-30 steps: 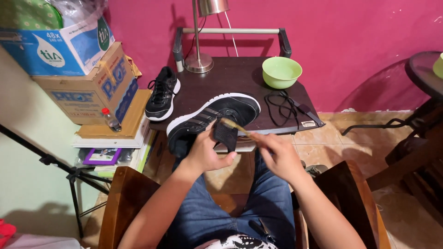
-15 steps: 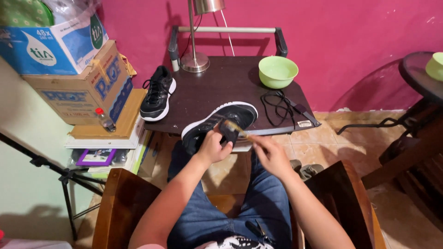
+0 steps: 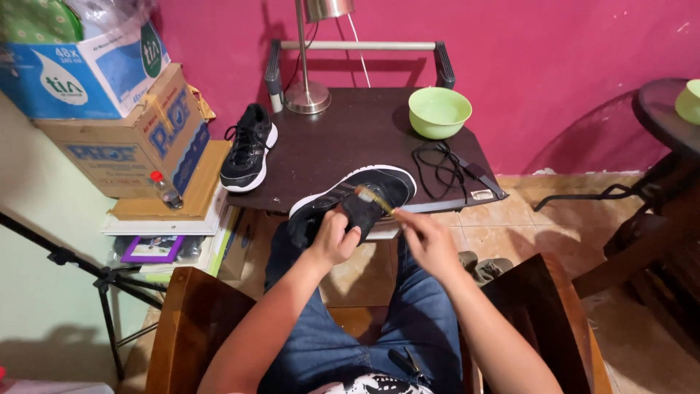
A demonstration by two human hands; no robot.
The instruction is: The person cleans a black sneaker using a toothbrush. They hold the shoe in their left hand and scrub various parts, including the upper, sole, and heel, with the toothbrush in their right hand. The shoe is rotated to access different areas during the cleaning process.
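Black mesh sneaker (image 3: 379, 188), white curved sole.

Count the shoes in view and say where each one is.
2. One black shoe with a white sole is gripped by the left hand at the table's front edge, while the right hand holds a small brush to it. The other shoe sits on the table's left side. More may be hidden.
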